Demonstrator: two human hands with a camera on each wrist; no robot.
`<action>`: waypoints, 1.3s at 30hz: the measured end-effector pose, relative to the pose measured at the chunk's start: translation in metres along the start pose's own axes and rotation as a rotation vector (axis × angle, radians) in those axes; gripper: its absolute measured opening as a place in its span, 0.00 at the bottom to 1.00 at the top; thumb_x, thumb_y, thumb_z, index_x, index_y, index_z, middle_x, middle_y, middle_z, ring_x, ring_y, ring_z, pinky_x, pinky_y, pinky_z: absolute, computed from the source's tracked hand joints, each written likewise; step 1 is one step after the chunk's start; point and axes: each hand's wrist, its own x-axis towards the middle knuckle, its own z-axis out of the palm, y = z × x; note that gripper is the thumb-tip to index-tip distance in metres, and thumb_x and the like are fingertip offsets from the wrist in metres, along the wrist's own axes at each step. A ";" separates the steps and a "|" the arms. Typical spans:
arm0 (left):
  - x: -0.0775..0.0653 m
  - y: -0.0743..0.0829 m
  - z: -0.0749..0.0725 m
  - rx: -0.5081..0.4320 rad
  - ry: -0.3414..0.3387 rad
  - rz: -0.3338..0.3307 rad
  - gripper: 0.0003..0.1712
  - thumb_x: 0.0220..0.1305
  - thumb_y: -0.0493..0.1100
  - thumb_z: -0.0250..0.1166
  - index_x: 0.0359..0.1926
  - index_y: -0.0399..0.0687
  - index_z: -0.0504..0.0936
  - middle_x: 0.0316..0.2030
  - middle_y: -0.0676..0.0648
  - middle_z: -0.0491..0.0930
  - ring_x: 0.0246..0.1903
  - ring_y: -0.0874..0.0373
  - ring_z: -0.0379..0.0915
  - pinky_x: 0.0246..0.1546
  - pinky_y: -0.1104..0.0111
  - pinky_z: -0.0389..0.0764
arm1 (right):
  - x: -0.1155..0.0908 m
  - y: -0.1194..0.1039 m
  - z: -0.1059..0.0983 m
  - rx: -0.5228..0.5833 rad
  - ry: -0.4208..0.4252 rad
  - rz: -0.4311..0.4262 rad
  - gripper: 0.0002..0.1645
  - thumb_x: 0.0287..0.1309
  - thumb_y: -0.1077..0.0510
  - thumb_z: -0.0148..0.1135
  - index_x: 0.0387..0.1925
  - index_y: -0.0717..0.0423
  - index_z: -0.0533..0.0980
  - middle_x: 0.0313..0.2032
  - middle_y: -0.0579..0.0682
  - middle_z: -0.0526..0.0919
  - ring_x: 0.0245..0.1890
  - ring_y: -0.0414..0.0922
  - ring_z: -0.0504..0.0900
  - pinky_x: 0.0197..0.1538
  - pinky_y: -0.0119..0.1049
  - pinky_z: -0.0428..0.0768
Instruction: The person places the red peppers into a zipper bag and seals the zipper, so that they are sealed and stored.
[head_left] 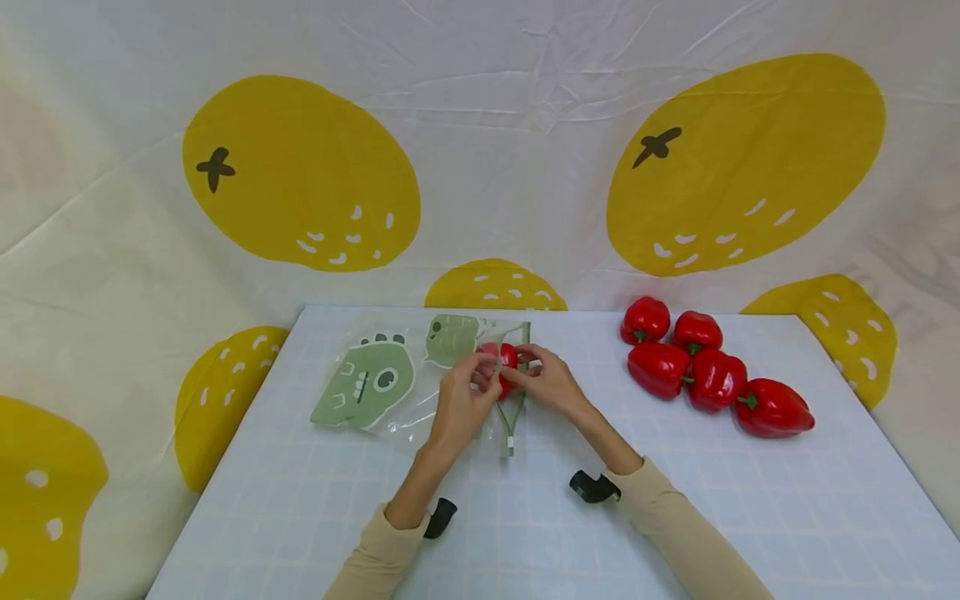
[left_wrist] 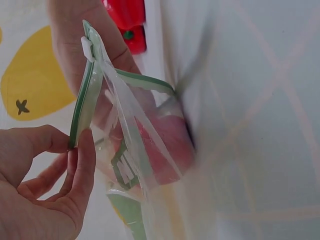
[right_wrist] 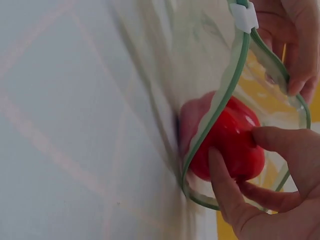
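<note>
A clear zip bag [head_left: 408, 379] printed with green cartoon creatures lies flat on the table, its green-edged mouth held apart at the right end. My left hand [head_left: 463, 400] pinches the upper edge of that mouth between thumb and fingers, as the left wrist view shows. In the mouth sits a red bell pepper [right_wrist: 235, 142], partly behind the clear film. My right hand [right_wrist: 287, 185] holds this pepper, with the thumb on one side and fingers on the other. A white slider [right_wrist: 244, 18] sits at one end of the green zip.
Several more red bell peppers [head_left: 717, 379] lie grouped at the back right of the pale checked table [head_left: 525, 533]. Behind the table hangs a white cloth [head_left: 510, 183] with large yellow fruit prints. Each wrist wears a small black camera [head_left: 592, 487].
</note>
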 end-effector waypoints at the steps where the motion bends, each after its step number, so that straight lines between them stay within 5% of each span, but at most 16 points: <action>1: 0.000 0.000 0.000 0.008 -0.004 0.001 0.11 0.62 0.28 0.66 0.46 0.35 0.84 0.32 0.44 0.82 0.30 0.53 0.79 0.32 0.72 0.84 | 0.000 0.000 0.000 0.012 -0.008 0.004 0.33 0.65 0.50 0.69 0.66 0.61 0.73 0.54 0.59 0.81 0.45 0.53 0.85 0.49 0.42 0.86; 10: -0.004 -0.004 0.003 0.058 -0.011 0.047 0.09 0.61 0.27 0.68 0.43 0.34 0.86 0.30 0.44 0.82 0.31 0.52 0.79 0.32 0.71 0.83 | 0.007 0.004 0.005 0.161 -0.069 0.000 0.32 0.66 0.58 0.66 0.66 0.68 0.70 0.57 0.65 0.78 0.49 0.55 0.86 0.55 0.42 0.84; 19: -0.009 -0.007 0.005 0.053 -0.008 0.054 0.14 0.59 0.25 0.66 0.46 0.34 0.86 0.34 0.41 0.82 0.32 0.51 0.80 0.33 0.71 0.84 | 0.011 0.002 0.015 0.287 -0.075 0.011 0.31 0.60 0.64 0.66 0.63 0.73 0.70 0.53 0.66 0.78 0.45 0.48 0.85 0.45 0.30 0.82; 39: -0.012 -0.010 -0.002 0.056 -0.004 0.059 0.18 0.58 0.24 0.66 0.49 0.37 0.87 0.36 0.42 0.81 0.34 0.50 0.81 0.34 0.68 0.86 | 0.026 0.000 0.036 0.302 0.012 -0.007 0.24 0.60 0.66 0.65 0.56 0.73 0.74 0.52 0.68 0.80 0.44 0.49 0.81 0.43 0.30 0.78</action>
